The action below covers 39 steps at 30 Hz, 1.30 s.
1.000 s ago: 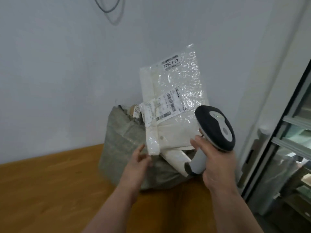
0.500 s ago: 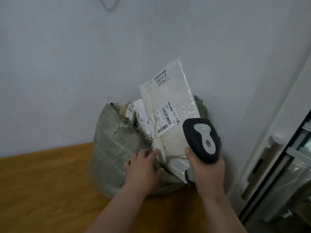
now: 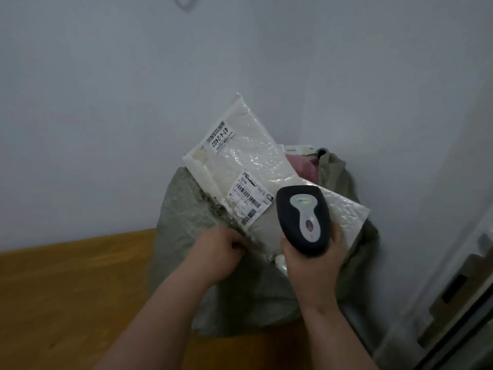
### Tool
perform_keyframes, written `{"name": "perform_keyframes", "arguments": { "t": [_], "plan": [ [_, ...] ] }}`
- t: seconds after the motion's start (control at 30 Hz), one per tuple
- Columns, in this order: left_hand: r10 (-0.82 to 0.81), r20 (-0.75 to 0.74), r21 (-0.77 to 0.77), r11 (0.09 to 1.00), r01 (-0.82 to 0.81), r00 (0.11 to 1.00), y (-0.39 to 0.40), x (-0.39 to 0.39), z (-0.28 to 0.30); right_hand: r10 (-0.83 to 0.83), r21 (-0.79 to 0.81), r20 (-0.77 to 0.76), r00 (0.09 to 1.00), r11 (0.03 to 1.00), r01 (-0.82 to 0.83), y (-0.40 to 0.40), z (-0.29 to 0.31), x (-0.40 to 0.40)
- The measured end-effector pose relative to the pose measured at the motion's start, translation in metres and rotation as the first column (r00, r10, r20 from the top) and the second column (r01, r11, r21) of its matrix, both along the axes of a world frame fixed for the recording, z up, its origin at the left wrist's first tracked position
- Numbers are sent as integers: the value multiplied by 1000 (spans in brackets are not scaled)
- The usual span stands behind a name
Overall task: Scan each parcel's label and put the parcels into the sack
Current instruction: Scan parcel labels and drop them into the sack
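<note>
A white bubble-wrap parcel (image 3: 240, 145) with a barcode label (image 3: 249, 200) sticks halfway out of the grey-green woven sack (image 3: 184, 209), leaning left against the wall. My left hand (image 3: 218, 252) grips the sack's frayed rim beside the parcel's lower edge. My right hand (image 3: 312, 265) holds a dark handheld scanner (image 3: 302, 217) in front of the parcel, just right of the label. A pink parcel (image 3: 304, 166) shows inside the sack behind the white one.
The sack stands on a wooden surface (image 3: 66, 289) against a pale wall (image 3: 133, 89). A metal-framed glass door or cabinet (image 3: 458, 303) stands at the right edge.
The white parcel has sunk lower into the sack and tilted left. My left hand moved from the parcel's corner to the sack's rim. The scanner stays in my right hand.
</note>
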<state>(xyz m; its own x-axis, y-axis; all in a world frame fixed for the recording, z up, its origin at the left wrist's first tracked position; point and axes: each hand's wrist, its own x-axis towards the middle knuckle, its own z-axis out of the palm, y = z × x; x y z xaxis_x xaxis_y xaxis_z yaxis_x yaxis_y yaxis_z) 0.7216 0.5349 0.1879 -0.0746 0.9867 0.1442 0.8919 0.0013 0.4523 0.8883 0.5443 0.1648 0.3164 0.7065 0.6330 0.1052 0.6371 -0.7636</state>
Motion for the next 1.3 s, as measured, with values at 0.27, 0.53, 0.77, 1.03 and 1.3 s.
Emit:
{"name": "perform_keyframes", "arguments": {
  "t": [0.27,0.53,0.77,1.03,1.3],
  "plan": [
    [-39,801,185,965,-185,598,-25,11,47,207,-122,138,969,974,-190,35,25,31],
    [121,716,282,851,-443,688,-4,33,63,437,-512,217,873,812,-279,49,2,43],
    [657,424,-64,708,-703,623,10,16,-2,153,-402,463,873,914,53,45,5,57],
    [665,386,-93,717,-691,639,29,-15,-33,461,-365,122,879,844,-393,48,12,36],
    [189,969,-31,735,-677,161,36,-33,9,468,-308,317,825,874,-377,47,27,-8]
  ]
}}
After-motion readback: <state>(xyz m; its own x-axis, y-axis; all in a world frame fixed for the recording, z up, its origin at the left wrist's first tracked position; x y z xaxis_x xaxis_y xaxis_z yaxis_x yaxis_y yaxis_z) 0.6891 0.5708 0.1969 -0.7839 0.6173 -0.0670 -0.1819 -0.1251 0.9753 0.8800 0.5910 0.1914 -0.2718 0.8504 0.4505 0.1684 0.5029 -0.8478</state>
